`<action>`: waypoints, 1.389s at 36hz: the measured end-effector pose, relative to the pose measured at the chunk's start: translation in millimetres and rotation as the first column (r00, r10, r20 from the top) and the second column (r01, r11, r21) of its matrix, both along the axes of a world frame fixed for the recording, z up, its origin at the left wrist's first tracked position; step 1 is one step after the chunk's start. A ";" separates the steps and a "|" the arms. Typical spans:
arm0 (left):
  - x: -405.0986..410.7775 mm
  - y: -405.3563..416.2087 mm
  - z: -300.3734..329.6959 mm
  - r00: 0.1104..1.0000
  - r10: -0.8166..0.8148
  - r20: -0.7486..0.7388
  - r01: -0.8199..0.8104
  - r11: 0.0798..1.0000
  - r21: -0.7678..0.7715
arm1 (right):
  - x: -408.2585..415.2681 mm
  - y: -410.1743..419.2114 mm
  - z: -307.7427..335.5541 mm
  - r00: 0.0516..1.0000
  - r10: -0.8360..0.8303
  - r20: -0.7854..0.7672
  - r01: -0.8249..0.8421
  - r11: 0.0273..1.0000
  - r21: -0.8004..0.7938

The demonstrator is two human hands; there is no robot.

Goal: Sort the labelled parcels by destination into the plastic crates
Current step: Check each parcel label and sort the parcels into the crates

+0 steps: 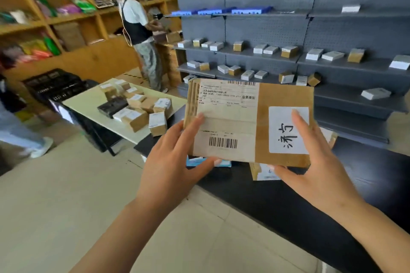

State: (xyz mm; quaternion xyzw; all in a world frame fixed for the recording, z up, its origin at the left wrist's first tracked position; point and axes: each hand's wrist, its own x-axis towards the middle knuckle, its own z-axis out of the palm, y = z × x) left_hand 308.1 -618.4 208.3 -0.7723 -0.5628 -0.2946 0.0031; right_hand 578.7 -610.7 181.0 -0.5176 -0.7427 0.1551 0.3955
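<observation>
- Parcel depot or stockroom; grey pegboard shelving (288,29) lined with small labelled boxes (289,51)
- Wooden racks (73,17) stacked with coloured packets
- Pale worktop (88,101) heaped with labelled parcels (135,117); black crates (53,84) beside

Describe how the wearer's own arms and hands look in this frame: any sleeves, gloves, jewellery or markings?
Both forearms are bare right down to the frame edge, with no sleeve in view. The left hand and right hand wear no gloves, rings, watch or wristband. Fingernails look short and unpainted. No marks show.
</observation>
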 end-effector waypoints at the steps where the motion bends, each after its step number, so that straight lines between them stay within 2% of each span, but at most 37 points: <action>1: -6.3 -2.5 1.8 1.000 0.014 0.004 -0.014 1.000 0.001 | -6.5 0.5 2.9 1.000 0.008 0.005 -0.008 1.000 0.011; 7: -29.0 -4.8 12.0 0.997 0.072 0.005 -0.072 0.997 0.036 | -32.0 14.1 13.5 0.998 0.054 0.014 -0.055 0.996 0.065; 20: -62.3 38.9 7.0 0.969 0.246 0.017 -0.246 0.969 0.030 | -66.6 110.6 17.7 0.966 0.255 0.040 -0.255 0.967 0.001; 30: -96.3 65.8 -19.7 0.900 0.435 0.035 -0.434 0.900 -0.038 | -128.3 185.7 -8.4 0.895 0.432 0.111 -0.425 0.901 -0.087; 35: -146.8 65.4 -36.0 0.818 0.574 0.044 -0.569 0.817 -0.089 | -199.9 212.8 -15.4 0.830 0.547 0.106 -0.526 0.832 -0.176; 43: -278.8 57.0 -61.1 0.684 0.724 0.093 -0.710 0.689 -0.143 | -362.5 239.8 -25.5 0.702 0.707 0.084 -0.659 0.691 -0.298; 50: -403.3 64.3 -60.3 0.649 0.755 0.098 -0.728 0.653 -0.208 | -495.1 253.7 -31.7 0.675 0.730 0.104 -0.674 0.668 -0.316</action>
